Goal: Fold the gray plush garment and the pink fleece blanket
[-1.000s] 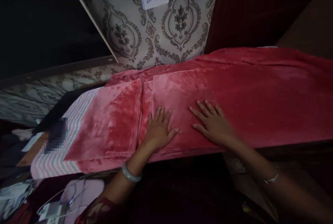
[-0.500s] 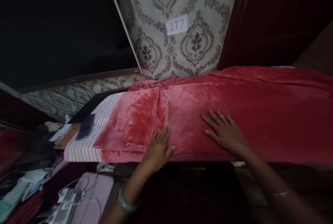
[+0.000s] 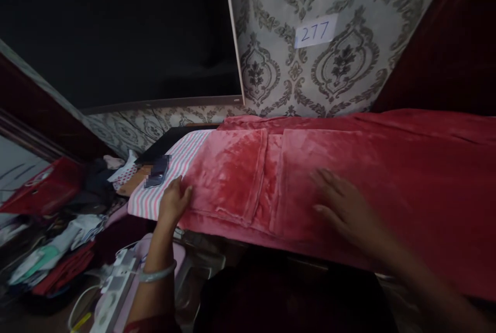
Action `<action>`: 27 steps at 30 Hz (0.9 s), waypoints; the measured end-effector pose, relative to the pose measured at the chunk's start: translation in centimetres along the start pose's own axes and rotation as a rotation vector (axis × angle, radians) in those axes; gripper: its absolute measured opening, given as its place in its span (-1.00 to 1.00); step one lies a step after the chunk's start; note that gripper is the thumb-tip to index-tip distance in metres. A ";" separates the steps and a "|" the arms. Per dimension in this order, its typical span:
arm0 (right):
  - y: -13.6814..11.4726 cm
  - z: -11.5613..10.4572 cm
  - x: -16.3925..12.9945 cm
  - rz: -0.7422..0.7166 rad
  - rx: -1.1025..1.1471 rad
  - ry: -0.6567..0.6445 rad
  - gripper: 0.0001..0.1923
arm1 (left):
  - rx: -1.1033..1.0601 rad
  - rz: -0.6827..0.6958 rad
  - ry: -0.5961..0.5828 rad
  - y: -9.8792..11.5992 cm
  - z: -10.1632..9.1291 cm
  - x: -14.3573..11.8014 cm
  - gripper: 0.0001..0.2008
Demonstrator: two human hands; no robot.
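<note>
A red plush blanket lies spread along a long surface, its left portion folded over into flat layers. A seam or gap runs between the left fold and the right panel. On the blanket's left edge, where it meets a striped cloth, rests my left hand, thumb apart from the fingers and nothing visibly held. My right hand is over the right panel of the blanket, fingers spread and slightly blurred; whether it presses down I cannot tell. A dark, partly pixelated object lies on the striped cloth near my left fingers.
A large dark screen stands behind on the left, against patterned wallpaper bearing a paper marked 277. Lower left are a white power strip with cables, folded clothes and a red bag.
My left hand has moved left from the middle seam to the blanket's left edge. My right hand remains over the right panel. The view has swung left.
</note>
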State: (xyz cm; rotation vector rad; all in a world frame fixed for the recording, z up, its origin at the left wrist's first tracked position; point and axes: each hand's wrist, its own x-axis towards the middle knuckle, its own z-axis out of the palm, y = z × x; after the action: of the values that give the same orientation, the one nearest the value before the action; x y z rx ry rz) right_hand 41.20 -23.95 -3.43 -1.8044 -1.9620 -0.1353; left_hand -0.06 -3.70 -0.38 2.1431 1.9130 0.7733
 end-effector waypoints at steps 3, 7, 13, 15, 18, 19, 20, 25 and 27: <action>-6.4 0.6 3.3 -0.253 0.100 -0.101 -0.30 | -0.043 -0.143 -0.067 -1.8 0.0 -0.1 -0.39; -11.3 2.8 5.4 -0.364 0.179 -0.340 -0.30 | -0.384 -0.259 -0.067 -3.1 0.1 -0.5 -0.36; -12.2 5.3 5.2 -0.295 0.226 -0.445 -0.35 | -0.783 -0.341 -0.076 -3.6 -0.3 -1.1 -0.09; -12.2 5.7 5.2 -0.287 0.232 -0.402 -0.42 | -0.832 -0.347 -0.058 -3.3 -0.4 -1.2 -0.10; -12.3 6.2 5.6 -0.272 0.278 -0.326 -0.53 | -0.855 -0.374 -0.043 -2.7 -0.4 -1.3 -0.12; -12.3 6.4 5.7 -0.265 0.304 -0.298 -0.55 | -0.855 -0.376 -0.041 -2.6 -0.4 -1.3 -0.14; -12.2 6.6 5.7 -0.258 0.329 -0.271 -0.57 | -0.853 -0.373 -0.039 -2.5 -0.4 -1.3 -0.16; -11.8 7.0 4.9 -0.272 0.332 -0.248 -0.57 | -0.842 -0.345 -0.038 -2.5 -0.6 -1.5 -0.21; -11.8 6.1 5.0 -0.288 0.310 -0.297 -0.61 | -0.852 -0.358 -0.028 -2.6 -0.8 -1.6 -0.16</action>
State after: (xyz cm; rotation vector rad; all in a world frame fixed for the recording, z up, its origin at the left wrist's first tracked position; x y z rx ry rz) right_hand 28.11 -18.59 -4.06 -1.4008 -2.2913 0.3462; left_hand -2.81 -5.03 -1.27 1.2538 1.4765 1.1792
